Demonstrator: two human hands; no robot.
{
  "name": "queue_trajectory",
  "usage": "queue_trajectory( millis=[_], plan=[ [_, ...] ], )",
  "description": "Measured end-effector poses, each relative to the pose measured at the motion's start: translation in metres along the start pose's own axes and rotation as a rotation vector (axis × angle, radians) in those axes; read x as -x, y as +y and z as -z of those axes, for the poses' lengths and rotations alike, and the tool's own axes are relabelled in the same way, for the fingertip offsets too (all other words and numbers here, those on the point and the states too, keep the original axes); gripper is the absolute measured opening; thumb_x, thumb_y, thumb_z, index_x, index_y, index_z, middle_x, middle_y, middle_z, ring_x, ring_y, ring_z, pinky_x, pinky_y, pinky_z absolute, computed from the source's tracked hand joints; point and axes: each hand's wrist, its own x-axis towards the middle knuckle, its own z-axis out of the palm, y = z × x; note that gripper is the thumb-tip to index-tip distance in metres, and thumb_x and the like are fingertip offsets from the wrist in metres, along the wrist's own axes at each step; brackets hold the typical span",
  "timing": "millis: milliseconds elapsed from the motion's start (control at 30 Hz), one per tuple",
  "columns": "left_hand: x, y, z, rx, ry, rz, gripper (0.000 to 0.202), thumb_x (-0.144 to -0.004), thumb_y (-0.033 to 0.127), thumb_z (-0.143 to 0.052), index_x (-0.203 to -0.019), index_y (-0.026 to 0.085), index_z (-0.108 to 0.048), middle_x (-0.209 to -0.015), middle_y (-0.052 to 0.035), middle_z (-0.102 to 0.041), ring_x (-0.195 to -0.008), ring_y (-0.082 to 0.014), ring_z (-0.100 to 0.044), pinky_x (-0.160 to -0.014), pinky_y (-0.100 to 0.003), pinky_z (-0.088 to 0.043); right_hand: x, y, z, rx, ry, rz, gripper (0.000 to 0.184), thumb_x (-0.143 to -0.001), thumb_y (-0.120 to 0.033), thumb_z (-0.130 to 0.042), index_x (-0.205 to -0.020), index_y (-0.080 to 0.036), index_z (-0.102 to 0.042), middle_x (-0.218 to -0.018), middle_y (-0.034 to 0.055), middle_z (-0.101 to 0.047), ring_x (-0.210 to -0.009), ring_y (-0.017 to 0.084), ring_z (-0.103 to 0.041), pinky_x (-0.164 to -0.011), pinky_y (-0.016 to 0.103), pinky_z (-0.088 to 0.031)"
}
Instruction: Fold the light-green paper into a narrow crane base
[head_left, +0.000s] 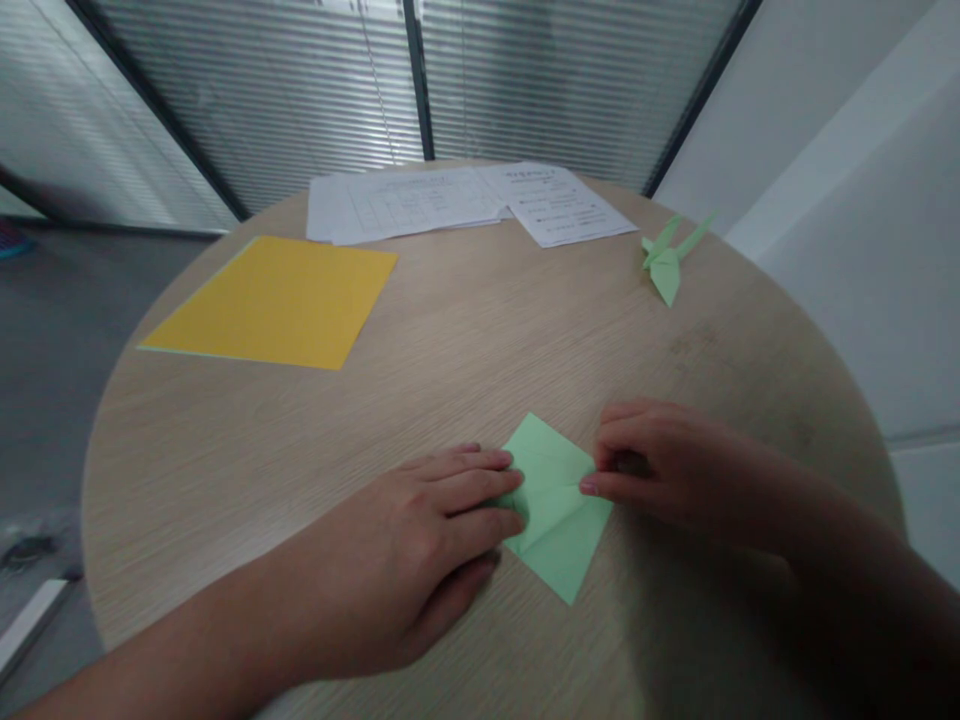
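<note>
A folded light green paper square (pixel 556 500) lies on the round wooden table (pixel 465 330) near its front edge. My left hand (pixel 427 530) lies flat with fingers stretched out, its fingertips pressing down the paper's left corner. My right hand (pixel 660 465) is curled, and its fingertips pinch the paper's right corner along a crease. The left part of the paper is hidden under my left fingers.
A yellow paper sheet (pixel 277 300) lies at the back left. White printed sheets (pixel 465 200) are spread along the far edge. A finished green paper crane (pixel 666 258) stands at the back right. Window blinds and a white wall lie beyond the table.
</note>
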Motion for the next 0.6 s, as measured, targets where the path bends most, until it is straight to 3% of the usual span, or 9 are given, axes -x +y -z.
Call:
queue_trajectory(
  millis=[200,600],
  plan=[
    [0.0010,-0.0004,-0.0006,0.004,0.003,0.003,0.031,-0.096,0.015,-0.057,-0.124,0.020,-0.070,-0.134,-0.0111,-0.071,-0.132,-0.0268,-0.063,-0.120,-0.046,-0.048,-0.0016,0.0005,-0.0032,0.024,0.018,0.022,0.026,-0.091,-0.025,-0.076,-0.070,-0.019,-0.062,-0.074,-0.0001,-0.062,-0.070,0.016,-0.054,-0.067,0.031,-0.034],
    [-0.0036,0.0029,-0.0022,-0.077,-0.015,-0.025,0.023,-0.097,0.022,-0.058,-0.116,0.018,-0.069,-0.124,-0.0120,-0.070,-0.125,-0.0292,-0.063,-0.119,-0.048,-0.046,-0.0054,-0.0005,-0.0017,0.025,0.003,-0.001,0.028,-0.090,-0.027,-0.077,-0.069,-0.019,-0.060,-0.073,-0.0008,-0.061,-0.071,0.016,-0.052,-0.068,0.032,-0.034]
  ],
)
